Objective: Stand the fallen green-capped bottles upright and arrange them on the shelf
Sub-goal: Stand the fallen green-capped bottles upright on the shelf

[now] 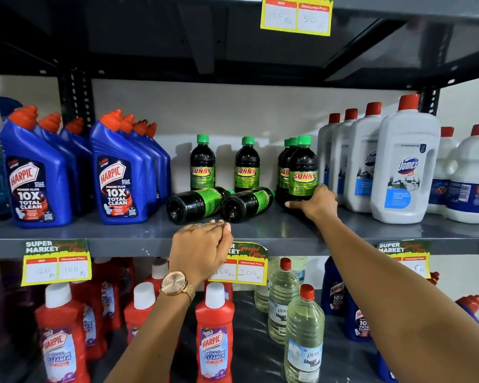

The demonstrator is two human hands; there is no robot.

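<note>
Grey shelf (pixel 260 230) carries Sunny bottles: five upright, two fallen ones (pixel 198 203) lying side by side up front. Right hand (pixel 317 201) wraps the front upright bottle (pixel 302 172) at its base. Left hand (pixel 202 248), fingers curled and empty, rests against the shelf edge.

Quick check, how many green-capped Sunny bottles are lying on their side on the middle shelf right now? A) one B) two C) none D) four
B: two fallen bottles, one beside the other, lie with their bases toward the camera, in front of the upright ones; the right hand grips an upright bottle.
</note>
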